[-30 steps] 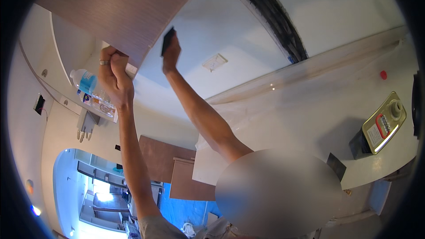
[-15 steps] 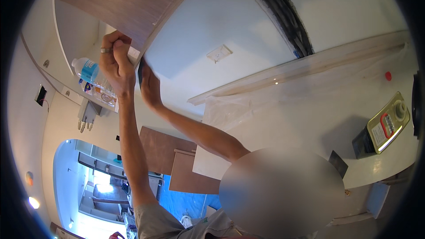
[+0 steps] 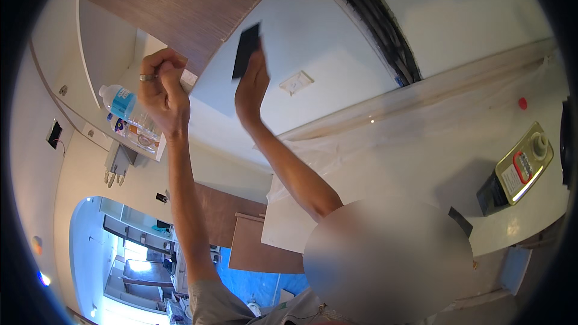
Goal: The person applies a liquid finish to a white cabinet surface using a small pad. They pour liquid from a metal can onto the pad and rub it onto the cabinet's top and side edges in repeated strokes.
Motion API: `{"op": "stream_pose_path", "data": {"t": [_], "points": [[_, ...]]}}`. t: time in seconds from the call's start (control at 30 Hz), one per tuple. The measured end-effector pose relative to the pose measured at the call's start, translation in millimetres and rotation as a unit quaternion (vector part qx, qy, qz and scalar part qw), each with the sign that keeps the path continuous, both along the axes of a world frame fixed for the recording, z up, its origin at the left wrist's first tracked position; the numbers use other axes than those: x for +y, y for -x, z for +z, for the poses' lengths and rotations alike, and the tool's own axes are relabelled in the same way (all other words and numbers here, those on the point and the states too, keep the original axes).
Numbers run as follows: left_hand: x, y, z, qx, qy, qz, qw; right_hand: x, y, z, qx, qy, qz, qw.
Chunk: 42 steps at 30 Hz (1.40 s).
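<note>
A brown wood-grain panel point(image 3: 180, 6) slants across the top of the view. At its lower corner my left hand point(image 3: 164, 93), a ring on one finger, has its fingers curled against the edge. The panel partly hides those fingertips. My right hand point(image 3: 253, 87) grips a flat black rectangular sheet point(image 3: 245, 51), held up apart from the panel's long edge, in front of the pale wall. Its fingers are slightly blurred.
Clear plastic bottles point(image 3: 123, 102) stand on a shelf beside my left hand. On the right, a white counter point(image 3: 385, 168) bears a metal can point(image 3: 522, 165), a dark sheet point(image 3: 460, 221) and a red cap point(image 3: 522, 103). Brown boards point(image 3: 265, 244) lean below; black cables point(image 3: 379, 18) run up the wall.
My right hand has moved up and to the right, away from the panel's edge, bringing the black sheet's flat side into view. The left hand stays at the panel's corner.
</note>
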State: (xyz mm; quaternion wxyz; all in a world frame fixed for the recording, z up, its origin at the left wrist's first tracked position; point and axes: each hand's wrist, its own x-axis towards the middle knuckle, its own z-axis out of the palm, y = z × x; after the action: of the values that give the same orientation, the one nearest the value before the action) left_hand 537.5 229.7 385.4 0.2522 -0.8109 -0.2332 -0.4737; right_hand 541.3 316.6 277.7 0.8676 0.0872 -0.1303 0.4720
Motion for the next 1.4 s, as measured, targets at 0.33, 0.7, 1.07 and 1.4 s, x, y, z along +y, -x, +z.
{"op": "stream_pose_path", "data": {"t": [0.33,0.7,1.07,1.4], "points": [[5,7,3,-0.005,0.027,-0.046,0.999,1,-15,-15,-0.027,0.118,-0.244,0.962],[11,10,2,-0.02,0.023,-0.066,0.997,-35,-114,-13,0.008,0.033,-0.25,0.968],[13,18,3,-0.01,-0.027,-0.084,0.996,-26,-93,-24,-0.092,0.114,-0.415,0.898],[1,25,-126,0.027,-0.079,-0.133,0.988,-42,-96,-140,-0.256,0.032,-0.224,0.94]]}}
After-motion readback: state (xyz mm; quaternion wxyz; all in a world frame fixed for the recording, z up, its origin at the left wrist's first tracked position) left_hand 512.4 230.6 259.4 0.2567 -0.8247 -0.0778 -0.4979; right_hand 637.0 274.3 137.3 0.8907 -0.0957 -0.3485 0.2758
